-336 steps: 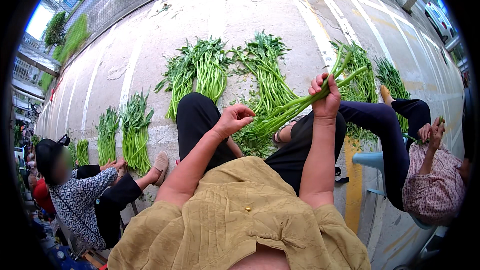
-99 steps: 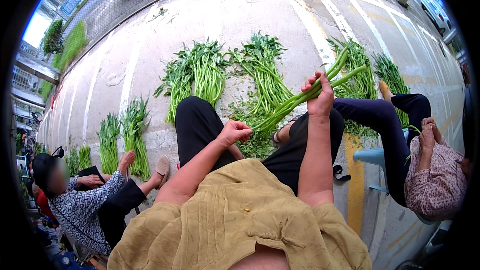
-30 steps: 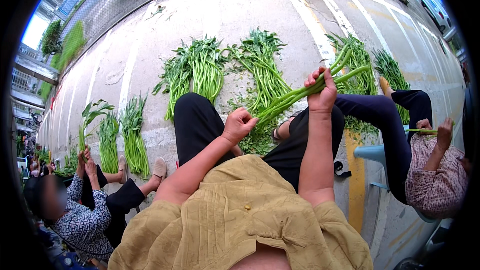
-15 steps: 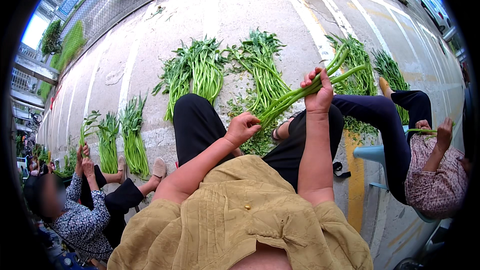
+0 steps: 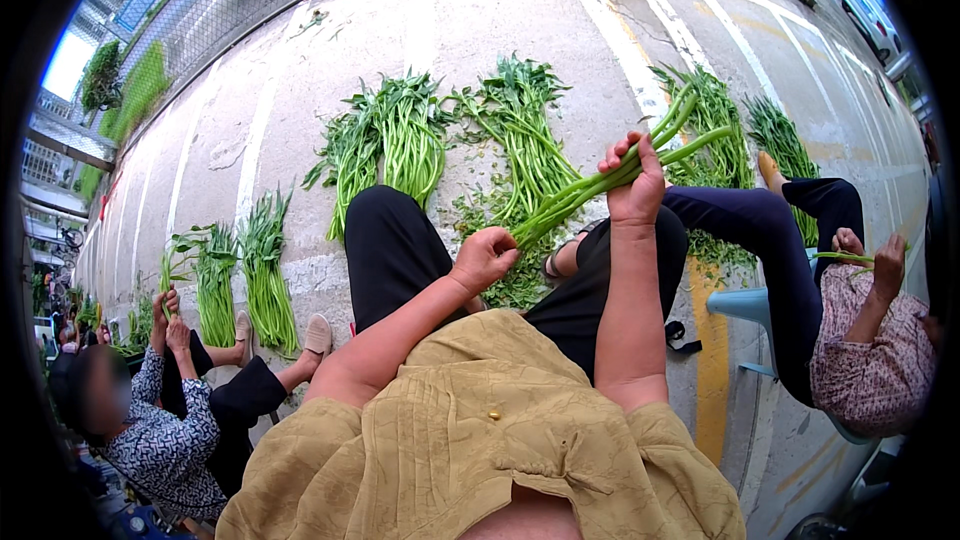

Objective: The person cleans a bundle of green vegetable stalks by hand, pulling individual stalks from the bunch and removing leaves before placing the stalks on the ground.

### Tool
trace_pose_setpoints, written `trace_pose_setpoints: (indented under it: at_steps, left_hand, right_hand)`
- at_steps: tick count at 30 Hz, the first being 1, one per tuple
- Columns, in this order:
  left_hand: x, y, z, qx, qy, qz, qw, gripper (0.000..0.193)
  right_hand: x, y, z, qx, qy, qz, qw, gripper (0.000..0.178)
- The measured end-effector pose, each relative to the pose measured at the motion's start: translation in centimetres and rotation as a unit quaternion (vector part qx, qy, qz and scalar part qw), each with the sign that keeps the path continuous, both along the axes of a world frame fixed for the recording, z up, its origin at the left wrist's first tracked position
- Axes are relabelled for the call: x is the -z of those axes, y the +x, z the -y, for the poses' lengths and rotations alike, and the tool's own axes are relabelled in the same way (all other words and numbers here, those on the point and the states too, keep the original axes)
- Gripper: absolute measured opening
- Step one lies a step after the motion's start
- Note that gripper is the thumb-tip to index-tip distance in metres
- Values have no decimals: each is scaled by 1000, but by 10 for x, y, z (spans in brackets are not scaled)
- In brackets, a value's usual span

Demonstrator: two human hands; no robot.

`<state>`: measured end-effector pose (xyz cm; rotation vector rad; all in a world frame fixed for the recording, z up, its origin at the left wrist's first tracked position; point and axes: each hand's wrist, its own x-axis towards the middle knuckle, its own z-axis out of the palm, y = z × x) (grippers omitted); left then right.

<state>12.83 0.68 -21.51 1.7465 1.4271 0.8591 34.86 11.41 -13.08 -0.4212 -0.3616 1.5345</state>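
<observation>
My right hand (image 5: 634, 180) is wrapped round a handful of water spinach (image 5: 575, 202), its thick cut stems pointing away to the upper right. The leafy ends run down toward my left hand (image 5: 486, 258), whose fingers are pinched together at the bunch's lower left end. Whatever sits between those fingertips is too small to make out. Beneath the bunch, between my legs, plucked leaves (image 5: 515, 285) litter the ground. Just beyond lies a pile of water spinach (image 5: 520, 130), with another pile (image 5: 410, 140) to its left.
At the left a person (image 5: 150, 420) holds greens beside more bundles (image 5: 266, 270). On the right another person (image 5: 870, 340) grips a stem, with a light blue stool (image 5: 745, 308) near their legs. Further bundles (image 5: 712, 135) lie at right. A wire fence (image 5: 200, 50) stands far left.
My left hand has shifted very slightly, staying at the end of the bunch. My right hand keeps its hold. At the left, the other person's greens have tilted a little.
</observation>
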Motion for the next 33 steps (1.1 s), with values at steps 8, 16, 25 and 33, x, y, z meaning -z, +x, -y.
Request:
trace_pose_setpoints:
  at_steps: [8,16,25,33]
  left_hand:
    - [6,0,4,-24,-94,134,986,12]
    - [5,6,4,-1,-79,99,992,18]
    - [0,11,2,-29,-73,49,996,16]
    - [4,12,1,-37,-26,-2,999,11]
  right_hand:
    - [-3,0,1,7,-6,4,1000,21]
    - [-2,-2,1,8,-7,8,1000,22]
    - [0,-4,2,-2,-7,12,1000,22]
    - [0,-7,2,-2,-8,22,1000,23]
